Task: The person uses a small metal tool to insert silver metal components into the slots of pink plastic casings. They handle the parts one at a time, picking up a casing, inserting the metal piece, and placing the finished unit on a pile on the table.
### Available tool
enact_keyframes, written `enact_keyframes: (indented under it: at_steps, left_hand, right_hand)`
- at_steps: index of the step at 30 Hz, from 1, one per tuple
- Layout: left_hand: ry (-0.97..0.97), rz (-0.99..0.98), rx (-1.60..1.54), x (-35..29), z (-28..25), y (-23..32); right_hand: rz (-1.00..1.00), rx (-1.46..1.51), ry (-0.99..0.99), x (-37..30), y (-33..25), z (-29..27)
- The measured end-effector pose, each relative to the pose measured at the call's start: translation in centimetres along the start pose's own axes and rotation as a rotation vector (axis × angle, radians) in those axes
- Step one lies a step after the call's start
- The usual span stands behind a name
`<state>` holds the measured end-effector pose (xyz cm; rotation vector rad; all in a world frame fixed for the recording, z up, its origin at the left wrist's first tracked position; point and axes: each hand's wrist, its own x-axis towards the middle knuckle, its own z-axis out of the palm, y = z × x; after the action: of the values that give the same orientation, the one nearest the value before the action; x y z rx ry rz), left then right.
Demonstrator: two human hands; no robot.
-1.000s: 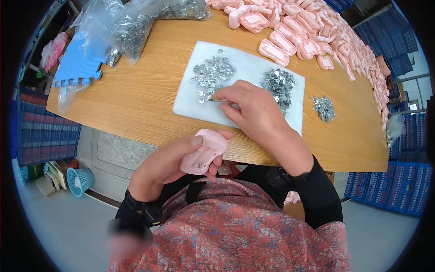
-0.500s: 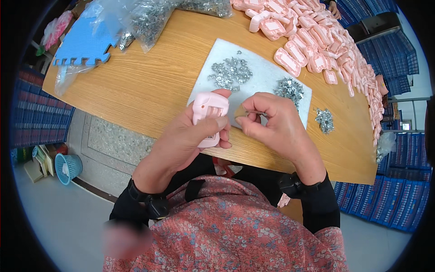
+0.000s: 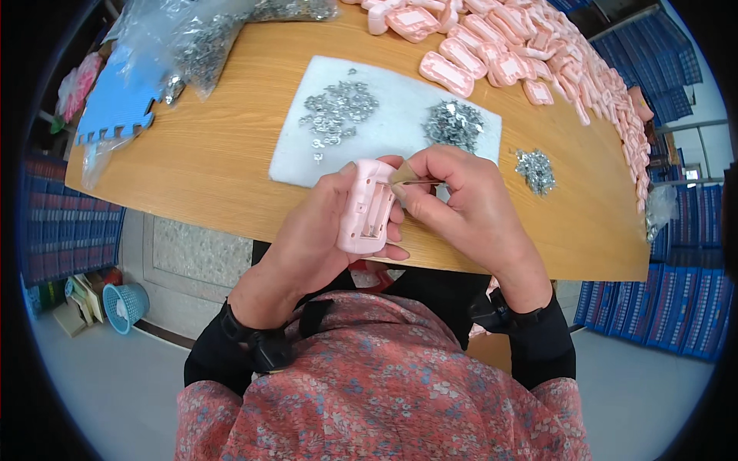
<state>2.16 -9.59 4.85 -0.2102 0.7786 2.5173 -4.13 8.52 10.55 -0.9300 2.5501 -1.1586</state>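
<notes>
My left hand is closed round a pink plastic casing, its open battery compartment facing up. Against the compartment's upper right edge, my right hand pinches a thin metal tool; a tan piece covers part of the pinching fingertips. What the tool's tip carries, if anything, is too small to make out. Just beyond both hands lies a white foam sheet, bearing a loose pile of small metal contacts on its left and a darker pile of metal pieces on its right.
Another small metal heap lies on the wooden table at the right. Many pink casings are piled along the far right. Clear bags of metal parts and a blue foam mat occupy the far left. A blue basket stands on the floor.
My right hand has brought the metal tool to the casing's compartment. My left thumb has shifted from across the compartment to the casing's side. The whole view has shifted somewhat.
</notes>
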Motion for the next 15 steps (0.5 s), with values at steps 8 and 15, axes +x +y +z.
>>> enact_keyframes:
  at_steps: [8, 15]
  left_hand:
    - [-0.006, -0.095, 0.045, 0.4, 0.2, -1.4]
    - [-0.032, -0.150, -0.058, 0.5, -0.2, -1.6]
  right_hand:
    - [-0.059, -0.251, 0.053, -1.0, -0.4, -0.5]
    - [0.125, 0.029, 0.022, -1.3, 0.0, 0.0]
